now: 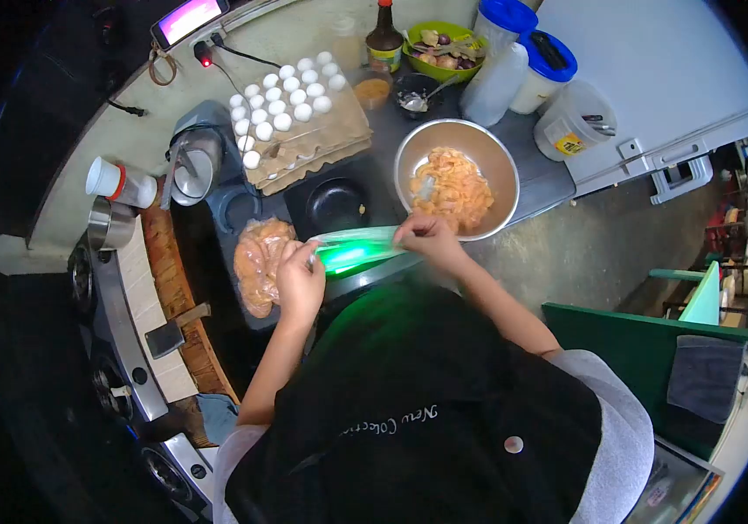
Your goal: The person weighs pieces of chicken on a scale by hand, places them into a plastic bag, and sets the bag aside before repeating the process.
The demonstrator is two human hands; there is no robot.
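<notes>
A clear plastic bag point(356, 248), lit bright green, is stretched between my two hands at the counter's front edge. My left hand point(301, 275) pinches its left end, and my right hand point(431, 240) pinches the right end. Beside my left hand lies a plastic bag of orange-brown food pieces point(259, 266). Just beyond my right hand stands a metal bowl point(510, 179) with raw-looking, pale orange meat pieces point(451, 188) inside. A small black pan point(336, 203) sits behind the stretched bag.
Stacked cartons of white eggs point(291, 113) stand at the back left, near a metal pot point(193, 175). Along the back are a sauce bottle point(384, 39), a green bowl point(446, 61) and blue-lidded containers point(544, 70). Stove burners point(112, 384) are at the far left.
</notes>
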